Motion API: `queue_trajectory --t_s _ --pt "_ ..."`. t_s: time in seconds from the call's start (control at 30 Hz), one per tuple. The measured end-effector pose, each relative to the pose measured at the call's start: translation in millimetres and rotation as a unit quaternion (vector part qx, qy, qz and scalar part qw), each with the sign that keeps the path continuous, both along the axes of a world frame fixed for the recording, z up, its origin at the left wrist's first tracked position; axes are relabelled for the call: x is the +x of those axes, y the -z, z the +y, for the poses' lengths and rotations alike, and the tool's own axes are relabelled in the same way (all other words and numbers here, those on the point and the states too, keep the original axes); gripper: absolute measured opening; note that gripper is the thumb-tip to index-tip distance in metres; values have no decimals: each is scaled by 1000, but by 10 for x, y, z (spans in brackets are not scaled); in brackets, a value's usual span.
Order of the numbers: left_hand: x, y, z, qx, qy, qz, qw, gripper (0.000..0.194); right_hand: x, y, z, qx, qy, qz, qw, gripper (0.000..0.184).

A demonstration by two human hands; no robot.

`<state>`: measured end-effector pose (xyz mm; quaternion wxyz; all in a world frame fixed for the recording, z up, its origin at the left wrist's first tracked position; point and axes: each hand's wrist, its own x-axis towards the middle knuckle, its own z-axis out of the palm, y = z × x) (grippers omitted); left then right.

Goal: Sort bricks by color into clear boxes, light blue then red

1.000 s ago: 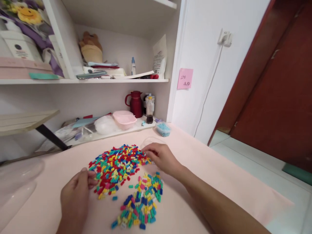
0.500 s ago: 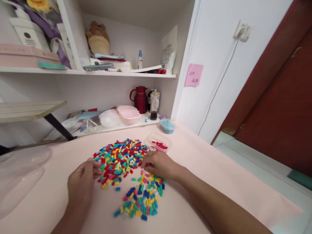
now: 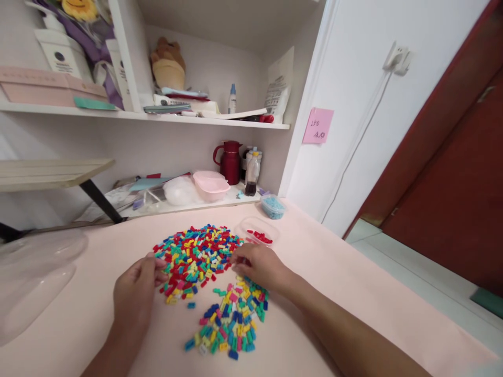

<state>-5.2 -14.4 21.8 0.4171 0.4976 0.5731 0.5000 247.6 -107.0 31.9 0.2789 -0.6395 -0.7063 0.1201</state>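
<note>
Small coloured plastic bricks form a large mixed pile [image 3: 200, 256] on the pink tabletop. A smaller heap of bricks [image 3: 231, 319], with hardly any red among it, lies nearer to me. My left hand [image 3: 141, 280] rests at the left edge of the large pile, thumb and fingers pressed together; anything between them is hidden. At the pile's right edge, my right hand [image 3: 257, 264] is bent down with its fingers curled among the bricks, and its fingertips are partly hidden. Just beyond it, a clear shallow container [image 3: 271, 226] holds several red bricks [image 3: 260, 236].
A clear tub of light-blue pieces [image 3: 272, 207] stands at the back right. Clear plastic lids or trays [image 3: 39, 272] lie at the left. Behind are a pink bowl [image 3: 211, 186], a dark red jug [image 3: 230, 162], a bottle [image 3: 252, 175] and a shelf stand [image 3: 55, 175].
The view has shifted slightly, so everything appears a little further right and lower. Both hands stay by the large pile; the right fingers have moved slightly at its edge.
</note>
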Motion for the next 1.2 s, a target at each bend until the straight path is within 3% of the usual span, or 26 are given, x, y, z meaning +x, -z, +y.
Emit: queue_trajectory --t_s 0.2,0.63,1.2 --pt "-2 52 37 4 12 11 1000 35 1 51 -2 -14 -6 -11 1000 22" --pt "-10 72 39 4 20 23 1000 37 -11 84 15 -33 -3 3 999 17" --pt "0 14 1 2 18 40 999 36 -40 111 24 -33 10 -58 998 17"
